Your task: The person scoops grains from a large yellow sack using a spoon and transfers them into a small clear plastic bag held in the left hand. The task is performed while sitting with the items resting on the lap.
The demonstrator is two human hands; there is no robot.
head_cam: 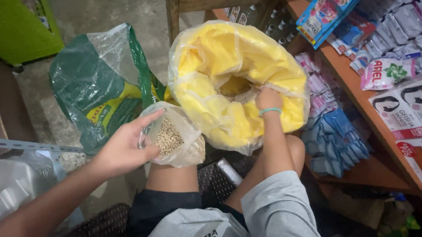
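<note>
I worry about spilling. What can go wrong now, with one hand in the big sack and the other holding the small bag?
The small clear bag of grain is held only by the left hand, so its soft mouth could sag and spill. The right hand reaches deep into the yellow sack; grain could fall between sack and bag when carried across.

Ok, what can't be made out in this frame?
Head view only:
- Right hand: fingers are down in the yellow sack, so its grip is hidden.
- Sack's contents: only a small patch shows in the opening.
- Left hand: the small bag covers its fingertips.
- Green sack: crumpled, contents unseen.
</note>
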